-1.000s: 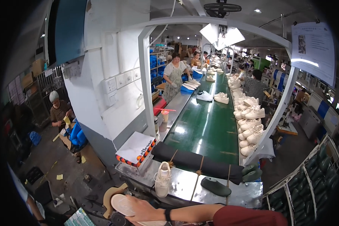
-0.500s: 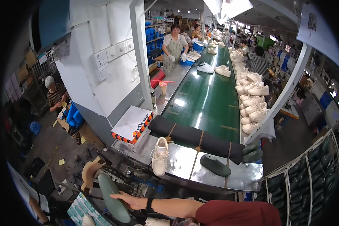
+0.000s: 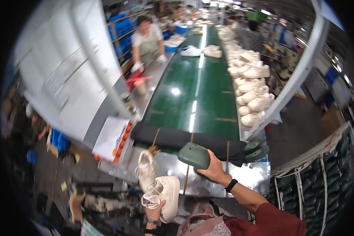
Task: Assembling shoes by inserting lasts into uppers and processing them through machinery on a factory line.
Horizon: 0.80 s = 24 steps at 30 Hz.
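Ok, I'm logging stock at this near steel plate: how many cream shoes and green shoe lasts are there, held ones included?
Cream shoes: 2, one in the left hand, one on the steel plate
Green shoe lasts: 3, one in the right hand, two by the black roller
Total: 5

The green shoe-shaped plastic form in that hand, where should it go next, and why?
Probably down and left, toe first, into the opening of the cream lace-up sneaker. The right hand holds the green shoe-shaped plastic form above the shiny metal table, and the left hand grips the sneaker just below it, apart from the form.
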Tool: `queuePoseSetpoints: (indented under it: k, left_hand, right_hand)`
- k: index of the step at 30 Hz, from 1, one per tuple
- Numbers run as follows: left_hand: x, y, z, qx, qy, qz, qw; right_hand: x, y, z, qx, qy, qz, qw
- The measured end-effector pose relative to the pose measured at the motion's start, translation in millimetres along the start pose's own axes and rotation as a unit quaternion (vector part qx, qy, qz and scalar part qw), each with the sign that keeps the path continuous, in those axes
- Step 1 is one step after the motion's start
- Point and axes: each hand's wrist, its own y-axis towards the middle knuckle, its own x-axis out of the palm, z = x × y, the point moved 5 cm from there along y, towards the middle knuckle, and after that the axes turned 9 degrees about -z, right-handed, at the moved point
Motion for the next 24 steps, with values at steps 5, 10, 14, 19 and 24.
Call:
queuePoseSetpoints:
  k: [5,10,14,19,24]
  left_hand:
    - [54.2,139.3,20.8,0.021,0.175,0.052,0.983]
    - [37.8,174.7,5.2,-0.039,0.463,0.085,0.881]
    - [56.5,168.6,58.1,-0.014,0.467,0.003,0.884]
    - [156.8,223.4,149.9,0.147,0.585,-0.202,0.771]
    - [325.3,319.9,198.5,0.309,0.581,-0.309,0.686]
  right_hand:
    - [-37.4,-38.9,142.0,0.081,-0.117,0.019,0.990]
    - [-12.5,-50.8,162.1,0.022,-0.093,-0.012,0.995]
    - [10.4,-44.1,104.6,-0.012,-0.166,-0.075,0.983]
    - [37.6,-28.4,110.1,0.018,-0.180,-0.109,0.977]
    - [34.1,-52.7,95.7,0.044,-0.195,-0.150,0.968]
